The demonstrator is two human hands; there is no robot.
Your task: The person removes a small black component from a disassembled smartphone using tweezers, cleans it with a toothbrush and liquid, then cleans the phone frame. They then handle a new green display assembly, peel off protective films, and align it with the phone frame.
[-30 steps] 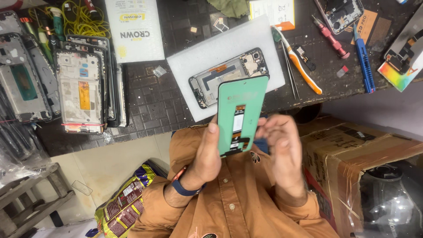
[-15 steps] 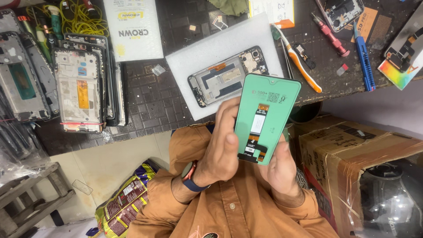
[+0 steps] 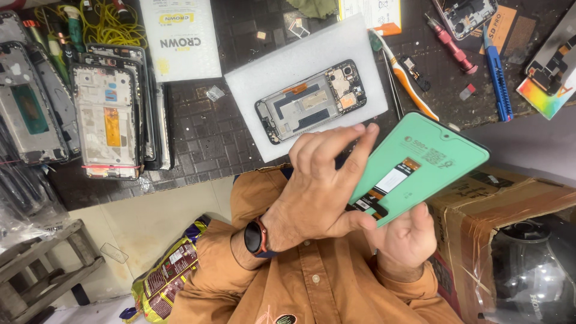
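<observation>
I hold a phone display panel with a green back (image 3: pixel 420 168) and an orange-black flex cable over my lap, tilted toward the right. My left hand (image 3: pixel 318 186), with a dark watch on the wrist, lies across the panel's left edge, its fingers stretched along that edge and its thumb by the flex cable. From below, my right hand (image 3: pixel 405 240) supports the panel's lower end. Just beyond the hands, an opened phone frame (image 3: pixel 312 99) with its boards exposed lies on a white foam pad (image 3: pixel 258 78) on the dark workbench.
A stack of stripped phone frames (image 3: pixel 108 117) and a white box (image 3: pixel 180 36) sit at left. Tweezers (image 3: pixel 393 90), an orange-white tool (image 3: pixel 408 84), a red screwdriver (image 3: pixel 453 45) and a blue tool (image 3: pixel 498 81) lie at right. A cardboard box (image 3: pixel 510 210) stands beside my right knee.
The green panel has swung from upright to a slant and shifted right. My left hand has spread over its left edge, and my right hand has dropped beneath it.
</observation>
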